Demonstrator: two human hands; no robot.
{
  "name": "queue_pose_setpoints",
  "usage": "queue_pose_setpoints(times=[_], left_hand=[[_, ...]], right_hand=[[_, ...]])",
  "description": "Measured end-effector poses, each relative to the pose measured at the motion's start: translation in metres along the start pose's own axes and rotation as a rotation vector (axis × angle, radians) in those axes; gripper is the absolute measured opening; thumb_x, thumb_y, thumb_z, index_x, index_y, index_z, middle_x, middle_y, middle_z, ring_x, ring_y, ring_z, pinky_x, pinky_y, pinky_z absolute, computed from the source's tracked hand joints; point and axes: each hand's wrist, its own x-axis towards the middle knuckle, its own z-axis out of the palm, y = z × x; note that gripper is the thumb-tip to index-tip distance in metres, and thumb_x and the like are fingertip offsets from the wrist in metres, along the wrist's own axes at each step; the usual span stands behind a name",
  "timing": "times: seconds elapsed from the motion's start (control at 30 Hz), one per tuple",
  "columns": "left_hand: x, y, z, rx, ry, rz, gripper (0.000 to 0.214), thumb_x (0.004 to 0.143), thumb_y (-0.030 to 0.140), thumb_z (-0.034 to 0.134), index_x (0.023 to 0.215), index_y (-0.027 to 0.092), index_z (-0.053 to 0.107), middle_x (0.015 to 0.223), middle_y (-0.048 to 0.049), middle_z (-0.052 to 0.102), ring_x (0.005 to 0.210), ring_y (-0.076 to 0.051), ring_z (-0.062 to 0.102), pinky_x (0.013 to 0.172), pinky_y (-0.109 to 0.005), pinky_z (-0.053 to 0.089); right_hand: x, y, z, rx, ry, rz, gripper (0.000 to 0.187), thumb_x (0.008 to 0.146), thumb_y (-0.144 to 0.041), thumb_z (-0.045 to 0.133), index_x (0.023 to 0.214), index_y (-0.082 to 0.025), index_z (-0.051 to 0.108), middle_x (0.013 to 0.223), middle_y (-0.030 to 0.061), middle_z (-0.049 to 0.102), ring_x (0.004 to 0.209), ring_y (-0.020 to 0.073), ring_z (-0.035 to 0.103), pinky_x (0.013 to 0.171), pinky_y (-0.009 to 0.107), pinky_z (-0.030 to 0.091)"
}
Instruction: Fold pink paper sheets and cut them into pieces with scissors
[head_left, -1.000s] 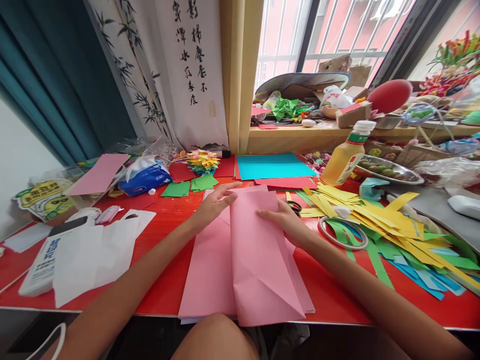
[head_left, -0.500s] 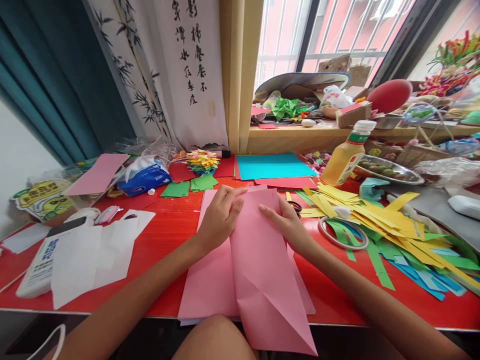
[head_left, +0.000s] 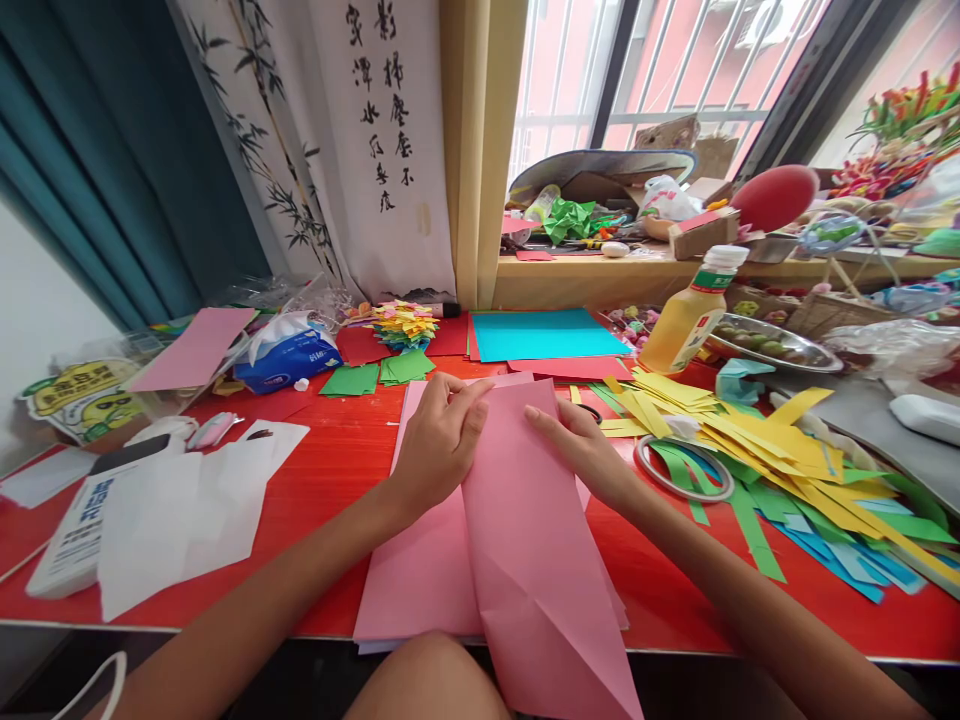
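Note:
A folded sheet of pink paper [head_left: 529, 520] is held up between my two hands, its lower end hanging past the table's front edge. Creases cross its lower part. My left hand [head_left: 442, 440] pinches its upper left edge, fingers curled. On the other side, my right hand [head_left: 577, 440] grips the upper right edge with the thumb on the front face and the fingers behind, mostly hidden. Beneath lies a stack of flat pink sheets [head_left: 412, 590] on the red table. Black scissor handles [head_left: 591, 411] show partly behind my right hand.
Yellow paper strips [head_left: 787, 450], green and blue ones, and a tape roll [head_left: 684, 468] lie at right. A juice bottle [head_left: 690, 310] stands behind them. White sheets [head_left: 195, 515] and a blue tissue pack [head_left: 289, 355] are at left. A blue sheet [head_left: 551, 334] lies at the back.
The folded pink paper has shifted slightly right and its lower end has dropped a little. My right hand has moved slightly right; both hands keep their grip.

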Motion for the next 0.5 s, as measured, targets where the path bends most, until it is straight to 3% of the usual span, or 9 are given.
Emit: queue_pose_setpoints(times=[0.23, 0.4, 0.5], left_hand=[[-0.003, 0.0003, 0.0027, 0.043, 0.04, 0.055, 0.037, 0.089, 0.034, 0.033, 0.119, 0.019, 0.051, 0.093, -0.0061, 0.04, 0.089, -0.017, 0.043, 0.082, -0.031, 0.039], [-0.0045, 0.0021, 0.0017, 0.068, 0.032, 0.073, 0.037, 0.088, 0.034, 0.037, 0.117, 0.017, 0.052, 0.092, -0.0065, 0.04, 0.088, -0.017, 0.043, 0.082, -0.032, 0.039], [-0.003, 0.0056, -0.001, 0.092, 0.025, 0.092, 0.029, 0.087, 0.03, 0.04, 0.104, 0.017, 0.058, 0.088, -0.0055, 0.046, 0.085, -0.017, 0.043, 0.081, -0.033, 0.037]], right_hand=[[0.0014, 0.007, -0.0009, -0.112, 0.039, -0.054, 0.026, 0.075, -0.045, 0.056, 0.076, -0.019, 0.057, 0.077, 0.0023, 0.064, 0.059, 0.0147, 0.058, 0.05, 0.024, 0.045], [-0.0008, 0.0052, -0.0017, -0.122, -0.026, -0.04, 0.026, 0.078, -0.045, 0.052, 0.077, -0.019, 0.056, 0.076, 0.0021, 0.061, 0.059, 0.0136, 0.056, 0.048, 0.022, 0.044], [-0.0028, 0.0041, -0.0004, -0.158, -0.114, -0.029, 0.028, 0.081, -0.045, 0.048, 0.081, -0.017, 0.056, 0.074, 0.0023, 0.059, 0.06, 0.0132, 0.054, 0.048, 0.022, 0.043]])
